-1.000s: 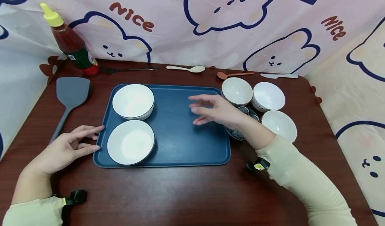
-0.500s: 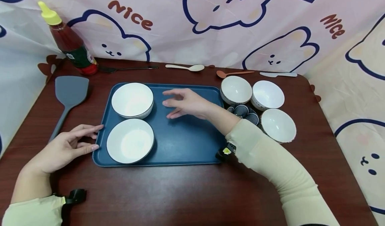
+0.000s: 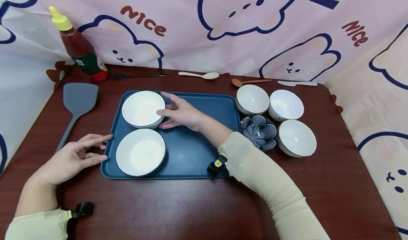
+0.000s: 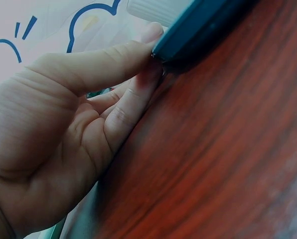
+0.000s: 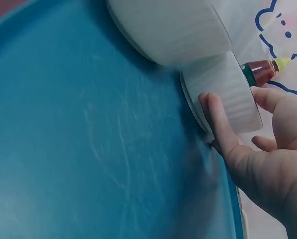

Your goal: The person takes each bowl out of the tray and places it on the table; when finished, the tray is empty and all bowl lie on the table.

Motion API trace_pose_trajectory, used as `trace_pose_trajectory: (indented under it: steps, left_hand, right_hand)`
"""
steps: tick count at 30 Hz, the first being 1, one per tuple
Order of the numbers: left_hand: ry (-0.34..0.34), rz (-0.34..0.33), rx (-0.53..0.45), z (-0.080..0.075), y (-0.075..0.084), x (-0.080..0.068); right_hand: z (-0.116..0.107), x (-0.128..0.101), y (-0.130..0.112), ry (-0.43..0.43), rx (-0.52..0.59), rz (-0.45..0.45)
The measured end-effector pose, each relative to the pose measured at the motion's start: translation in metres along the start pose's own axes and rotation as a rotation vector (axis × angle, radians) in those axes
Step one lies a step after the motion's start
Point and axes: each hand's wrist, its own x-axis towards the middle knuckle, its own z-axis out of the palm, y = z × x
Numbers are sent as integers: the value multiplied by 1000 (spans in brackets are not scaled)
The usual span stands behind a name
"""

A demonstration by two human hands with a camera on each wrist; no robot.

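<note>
In the head view, my left hand (image 3: pixel 74 156) is at the left edge of the tray (image 3: pixel 194 148), with fingertips touching its rim; whether they pinch it, I cannot tell. Two white bowls stand upright on the left part of the tray: the far bowl (image 3: pixel 141 108) and the near bowl (image 3: pixel 141 152). My right hand (image 3: pixel 183 115) has its fingers spread at the right side of the far bowl, not closed around it. To the right of the tray there are three other white bowls (image 3: pixel 252 99) and a dark blue flower-shaped dish (image 3: pixel 257 132). A grey turner (image 3: pixel 79 96) lies at the left, and a red sauce bottle (image 3: pixel 83 52) stands behind it.

In the left wrist view, my thumb (image 4: pixel 103 64) is at the tray's rim, and another finger is below this rim, close to the brown table (image 4: pixel 213 149).

In the right wrist view, two fingers (image 5: pixel 219 117) of my right hand are along the outer wall of the far bowl.
</note>
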Motion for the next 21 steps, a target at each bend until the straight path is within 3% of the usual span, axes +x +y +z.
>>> trace_pose_trajectory:
  steps: [11,21]
  left_hand:
    - [-6,-13,-7,-2,0,1]
    - [-7,-14,7,-2,1,-1]
  right_hand:
    - [7,-3,4,79,64,-37]
    - [-4,-29,1,143,197,-82]
